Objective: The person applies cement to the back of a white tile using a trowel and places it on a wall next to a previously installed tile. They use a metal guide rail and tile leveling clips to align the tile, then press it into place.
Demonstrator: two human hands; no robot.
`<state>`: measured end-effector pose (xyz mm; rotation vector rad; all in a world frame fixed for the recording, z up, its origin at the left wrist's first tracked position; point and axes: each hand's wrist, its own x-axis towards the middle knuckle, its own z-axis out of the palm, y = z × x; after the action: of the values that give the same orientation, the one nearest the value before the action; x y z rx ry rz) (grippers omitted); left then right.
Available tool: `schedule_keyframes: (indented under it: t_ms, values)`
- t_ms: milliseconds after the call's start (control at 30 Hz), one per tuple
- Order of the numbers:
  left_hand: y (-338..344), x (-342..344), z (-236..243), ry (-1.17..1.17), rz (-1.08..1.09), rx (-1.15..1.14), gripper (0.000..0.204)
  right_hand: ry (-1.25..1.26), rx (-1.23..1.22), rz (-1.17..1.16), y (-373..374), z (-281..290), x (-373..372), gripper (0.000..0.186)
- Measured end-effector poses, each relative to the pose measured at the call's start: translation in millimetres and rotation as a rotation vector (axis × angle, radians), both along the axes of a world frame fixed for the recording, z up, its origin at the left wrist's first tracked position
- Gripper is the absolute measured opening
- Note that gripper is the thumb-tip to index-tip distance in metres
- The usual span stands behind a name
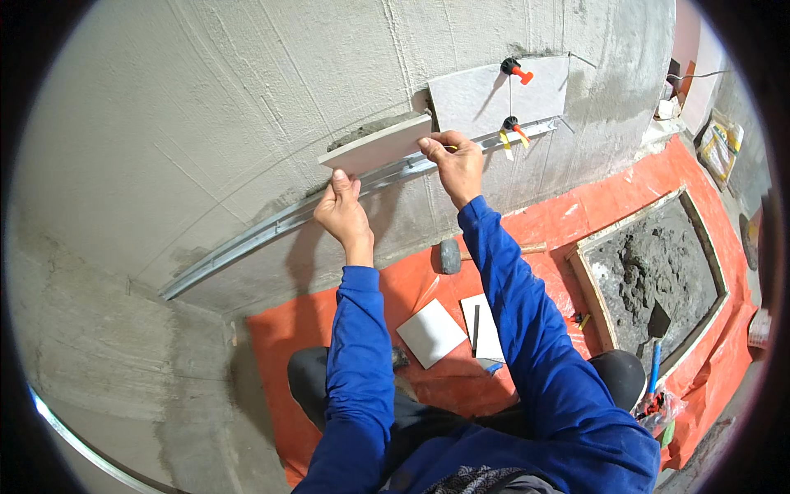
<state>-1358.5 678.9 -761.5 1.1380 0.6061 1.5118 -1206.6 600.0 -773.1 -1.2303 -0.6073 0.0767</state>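
Observation:
A pale wall tile (380, 149) leans out from the wall just above a metal rail (271, 222), with grey mortar (374, 129) showing behind its top edge. My left hand (346, 216) grips the tile's lower left corner, thumb on the face. At its right end, my right hand (457, 169) pinches the edge between thumb and fingers. A bit of yellow (451, 148) shows beside that thumb. To the right, two tiles are on the wall, a left one (465, 103) and a right one (543, 89). Black-and-red tile levelers, one upper (512, 67) and one lower (512, 123), sit along their joint.
An orange sheet (378, 309) covers the floor, bearing a mallet (450, 257), a white tile (432, 333) and another with a dark marker (476, 328). On the right, a wood-framed tray (594, 296) holds wet mortar and a blue-handled trowel (657, 354). A bag (720, 148) lies beyond.

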Motion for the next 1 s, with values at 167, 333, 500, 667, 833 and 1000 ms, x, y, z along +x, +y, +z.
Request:
schedule_keyframes:
  t_ms: [167,333,500,667,833,1000]
  values:
    - [7.2,7.2,-1.4,0.072,0.011,-0.024,0.037,-0.064,-0.126,-0.042,7.2,-0.9,10.2,0.034]
    - [11.0,9.7,0.6,0.163,-0.009,0.001,0.041,-0.094,-0.226,-0.049,4.1,4.3,13.2,0.031]
    - [10.3,14.4,1.2,0.228,-0.031,0.005,0.046,-0.047,-0.178,-0.042,1.6,7.3,19.8,0.032]
    - [12.9,17.4,-0.4,0.245,-0.035,0.002,0.046,-0.065,-0.221,-0.037,4.2,5.4,26.4,0.033]
    - [18.2,18.7,-4.9,0.229,-0.044,0.006,0.047,-0.034,-0.192,-0.034,8.8,2.3,27.2,0.033]
    - [21.8,19.6,-8.3,0.254,-0.045,-0.008,0.046,-0.038,-0.218,-0.051,12.2,-1.0,27.3,0.033]
